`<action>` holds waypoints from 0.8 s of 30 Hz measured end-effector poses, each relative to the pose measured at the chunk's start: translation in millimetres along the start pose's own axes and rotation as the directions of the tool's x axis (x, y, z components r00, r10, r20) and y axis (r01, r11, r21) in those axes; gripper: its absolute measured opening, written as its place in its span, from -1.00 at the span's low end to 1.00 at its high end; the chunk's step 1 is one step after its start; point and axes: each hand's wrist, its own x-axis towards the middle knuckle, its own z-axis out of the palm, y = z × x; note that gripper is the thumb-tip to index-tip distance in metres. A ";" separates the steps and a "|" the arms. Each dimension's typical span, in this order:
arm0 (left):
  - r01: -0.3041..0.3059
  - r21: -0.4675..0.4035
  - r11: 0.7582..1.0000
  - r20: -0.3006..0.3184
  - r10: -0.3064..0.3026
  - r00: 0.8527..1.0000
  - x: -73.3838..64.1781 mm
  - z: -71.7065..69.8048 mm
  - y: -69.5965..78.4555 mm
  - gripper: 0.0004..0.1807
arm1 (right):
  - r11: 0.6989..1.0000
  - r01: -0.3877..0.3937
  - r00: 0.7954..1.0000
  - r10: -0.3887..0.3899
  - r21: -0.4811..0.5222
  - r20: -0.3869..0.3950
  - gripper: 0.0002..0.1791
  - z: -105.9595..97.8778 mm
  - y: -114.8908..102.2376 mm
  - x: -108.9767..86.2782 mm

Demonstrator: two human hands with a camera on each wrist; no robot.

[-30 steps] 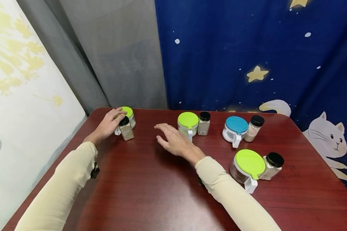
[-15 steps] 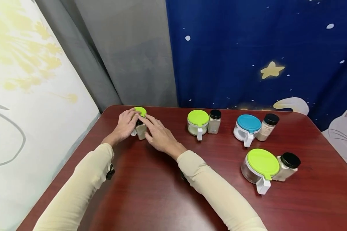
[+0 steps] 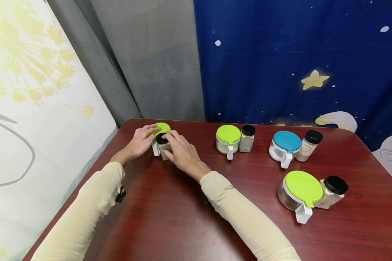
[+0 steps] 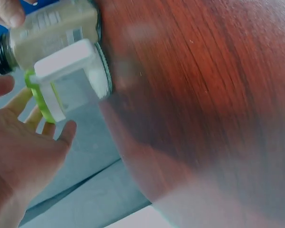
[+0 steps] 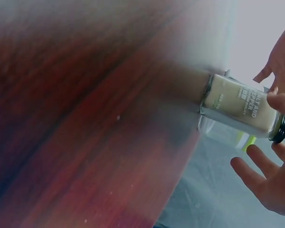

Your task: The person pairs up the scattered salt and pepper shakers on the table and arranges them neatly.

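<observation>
At the table's far left corner stands a clear jar (image 4: pixel 76 88) with a green lid (image 3: pixel 163 127) and a white handle. My left hand (image 3: pixel 140 142) rests its fingertips on that lid, fingers loosely spread. Just in front of the jar is a square seasoning bottle (image 5: pixel 237 103) with a black cap (image 3: pixel 161 138) and pale powder inside; its label reads salt and pepper. My right hand (image 3: pixel 185 152) holds this bottle near the top, the thumb on the near side and fingers at the far side. The right fingertips are partly hidden in the head view.
Another green-lidded jar (image 3: pixel 228 135) and bottle (image 3: pixel 247 139) pair stands mid-table at the back. Farther right are a blue-lidded jar (image 3: pixel 286 141) with a round shaker (image 3: pixel 308 145), and nearer, a larger green-lidded jar (image 3: pixel 303 188) beside a bottle (image 3: pixel 331 192). Curtains hang behind the table.
My right hand has travelled left from beside the middle jar to the left-hand bottle and now holds it. The left hand stays at the green lid. The head view has turned slightly left.
</observation>
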 end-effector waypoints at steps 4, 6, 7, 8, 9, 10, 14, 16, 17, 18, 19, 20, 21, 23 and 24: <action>0.042 -0.002 0.999 0.046 -0.042 0.998 -4.5 -3.2 0.1 -0.53 | 1.000 0.000 0.999 0.000 0.007 -0.035 -0.49 -4.5 2.8 -2.2; 0.048 0.007 0.999 0.052 -0.048 0.997 -6.9 -2.1 -0.7 -0.43 | 0.999 0.010 0.998 -0.008 0.035 -0.059 -0.50 -6.0 5.1 -3.1; 0.044 0.019 0.999 0.048 -0.045 0.998 -8.1 -0.9 -1.4 -0.36 | 0.999 0.018 0.997 -0.014 0.050 -0.070 -0.51 -6.7 6.4 -3.5; 0.044 0.033 0.998 0.043 -0.046 0.998 -9.2 0.9 -2.5 -0.28 | 0.997 0.028 0.997 -0.022 0.066 -0.079 -0.51 -7.0 7.7 -4.0; 0.028 0.048 0.998 0.032 -0.030 0.999 -10.0 2.8 -3.9 -0.21 | 0.996 0.037 0.996 -0.030 0.082 -0.080 -0.51 -7.3 9.0 -4.5; 0.017 0.055 0.998 0.023 -0.018 1.000 -9.7 4.9 -5.1 -0.16 | 0.994 0.043 0.996 -0.036 0.102 -0.078 -0.51 -7.7 11.1 -5.0; 0.014 -0.037 0.999 0.012 -0.013 1.000 -8.7 13.1 -11.0 -0.03 | 0.983 0.053 0.998 -0.049 0.176 -0.029 -0.51 -6.7 18.1 -6.8; 0.038 -0.111 0.993 0.036 -0.035 0.999 -7.9 14.5 -12.6 0.00 | 0.979 0.040 0.999 -0.041 0.199 0.000 -0.50 -5.6 21.3 -7.4; 0.052 -0.136 0.989 0.052 -0.046 0.998 -7.1 15.0 -13.0 0.01 | 0.978 0.033 0.999 -0.035 0.204 0.009 -0.49 -5.3 22.9 -7.6; 0.064 -0.145 0.987 0.063 -0.056 0.996 -6.6 15.2 -12.9 0.03 | 0.979 0.025 0.999 -0.029 0.203 0.017 -0.49 -5.5 24.3 -8.0; 0.068 -0.152 0.986 0.070 -0.058 0.996 -5.8 15.9 -13.3 0.06 | 0.980 0.021 1.000 -0.025 0.199 0.018 -0.49 -5.6 25.9 -8.5; 0.076 -0.156 0.985 0.076 -0.065 0.995 -6.0 16.9 -14.0 0.08 | 0.981 0.017 1.000 -0.020 0.193 0.014 -0.49 -5.2 27.3 -9.3; 0.078 -0.154 0.985 0.076 -0.067 0.995 -6.2 18.0 -14.8 0.10 | 0.981 0.017 1.000 -0.019 0.191 0.008 -0.48 -5.0 28.6 -10.2; 0.064 -0.139 0.988 0.057 -0.056 0.997 -7.9 20.4 -15.4 0.14 | 0.982 0.032 0.999 -0.030 0.187 -0.013 -0.47 -4.7 31.2 -11.7; 0.057 -0.140 0.989 0.049 -0.050 0.998 -9.3 21.5 -14.9 0.16 | 0.981 0.040 0.999 -0.037 0.190 -0.023 -0.46 -4.8 32.6 -12.7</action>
